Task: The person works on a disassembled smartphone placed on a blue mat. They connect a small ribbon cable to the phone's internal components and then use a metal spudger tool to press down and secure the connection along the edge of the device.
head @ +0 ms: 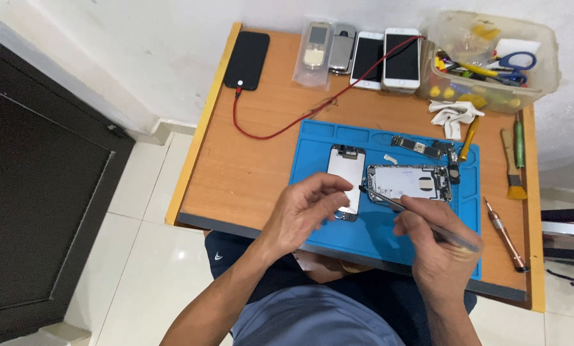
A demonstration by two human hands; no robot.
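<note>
Head view: my right hand (435, 247) pinches the tweezers (415, 214), tip between screen (345, 174) and open phone (410, 182) on the blue mat (377, 230); left hand (303, 211) fingers loosely curled, holding nothing. A slip could scratch something.

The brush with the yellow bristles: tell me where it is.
In the head view, the brush lies on the table's right side, right of the blue mat, beside a green screwdriver.

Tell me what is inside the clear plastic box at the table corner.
The clear plastic box holds blue-handled scissors and yellow-handled tools, packed together. Whatever lies at the bottom is covered by them.
</note>
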